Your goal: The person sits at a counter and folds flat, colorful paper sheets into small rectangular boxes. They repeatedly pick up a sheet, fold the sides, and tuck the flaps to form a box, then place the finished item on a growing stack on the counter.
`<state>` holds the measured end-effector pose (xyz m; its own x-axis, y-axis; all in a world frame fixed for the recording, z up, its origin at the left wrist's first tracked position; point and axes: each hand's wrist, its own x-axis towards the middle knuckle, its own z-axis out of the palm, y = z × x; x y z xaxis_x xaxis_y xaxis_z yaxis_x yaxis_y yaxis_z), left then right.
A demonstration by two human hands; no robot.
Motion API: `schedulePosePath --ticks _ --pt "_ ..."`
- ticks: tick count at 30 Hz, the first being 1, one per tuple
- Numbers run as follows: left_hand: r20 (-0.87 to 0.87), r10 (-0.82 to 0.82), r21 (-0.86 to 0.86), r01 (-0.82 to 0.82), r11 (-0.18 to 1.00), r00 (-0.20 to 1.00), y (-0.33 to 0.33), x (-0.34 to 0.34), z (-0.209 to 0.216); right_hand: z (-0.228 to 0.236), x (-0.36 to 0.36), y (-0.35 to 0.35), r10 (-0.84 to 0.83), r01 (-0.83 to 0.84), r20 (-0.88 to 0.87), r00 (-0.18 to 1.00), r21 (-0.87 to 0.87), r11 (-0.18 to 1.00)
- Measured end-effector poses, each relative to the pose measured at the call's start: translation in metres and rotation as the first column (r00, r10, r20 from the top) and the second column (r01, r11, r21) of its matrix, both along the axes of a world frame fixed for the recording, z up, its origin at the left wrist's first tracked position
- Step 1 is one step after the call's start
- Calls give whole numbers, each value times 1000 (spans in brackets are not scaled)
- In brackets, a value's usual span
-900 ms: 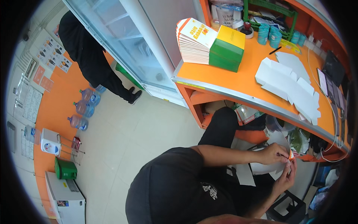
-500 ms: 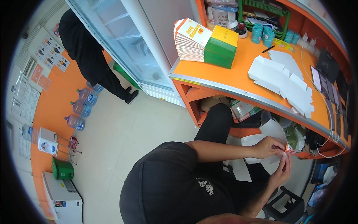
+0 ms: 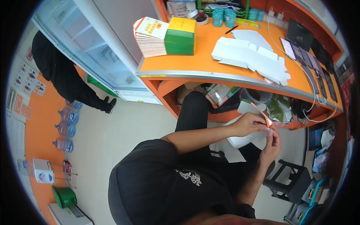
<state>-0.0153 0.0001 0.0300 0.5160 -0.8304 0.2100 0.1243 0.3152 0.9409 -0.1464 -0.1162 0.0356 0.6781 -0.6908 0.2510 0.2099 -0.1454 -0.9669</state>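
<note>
Both my hands meet over my lap, just in front of the desk's edge, on a white paperboard box blank point(image 3: 237, 139) with an orange printed side. My left hand point(image 3: 248, 125) pinches its orange edge from the left. From below right, the bent fingers of my right hand point(image 3: 271, 145) press on the same corner, close to the left fingertips. The exact fold between the fingers is too small to make out. White flaps of the blank spread below and behind my left hand. On the orange desk point(image 3: 180, 66) lie more flattened white box blanks point(image 3: 249, 54).
A fanned stack of white, yellow and green cartons point(image 3: 180, 37) stands on the desk, with teal rolls point(image 3: 229, 18) behind and several phones point(image 3: 309, 62) with cables at right. A black stool point(image 3: 288, 182) is beside me. Another person point(image 3: 62, 71) stands by the glass-door fridge point(image 3: 90, 41).
My view has turned, so the desk and room sit farther left in the picture. Both hands keep pinching the blank; its orange edge now shows more, rising above the left fingers.
</note>
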Motion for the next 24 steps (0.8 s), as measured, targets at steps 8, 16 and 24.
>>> schedulePosePath --ticks 8,16,24 --pt "197 68 22 -74 997 978 2 -14 -5 -11 -7 -2 7 -10 -42 999 -56 998" --pt "21 63 -9 -63 998 998 16 -20 7 0 -9 4 108 -109 -39 993 -24 994" --pt "48 161 -71 -158 985 986 16 -13 8 1 4 10 82 -79 -15 997 130 988"
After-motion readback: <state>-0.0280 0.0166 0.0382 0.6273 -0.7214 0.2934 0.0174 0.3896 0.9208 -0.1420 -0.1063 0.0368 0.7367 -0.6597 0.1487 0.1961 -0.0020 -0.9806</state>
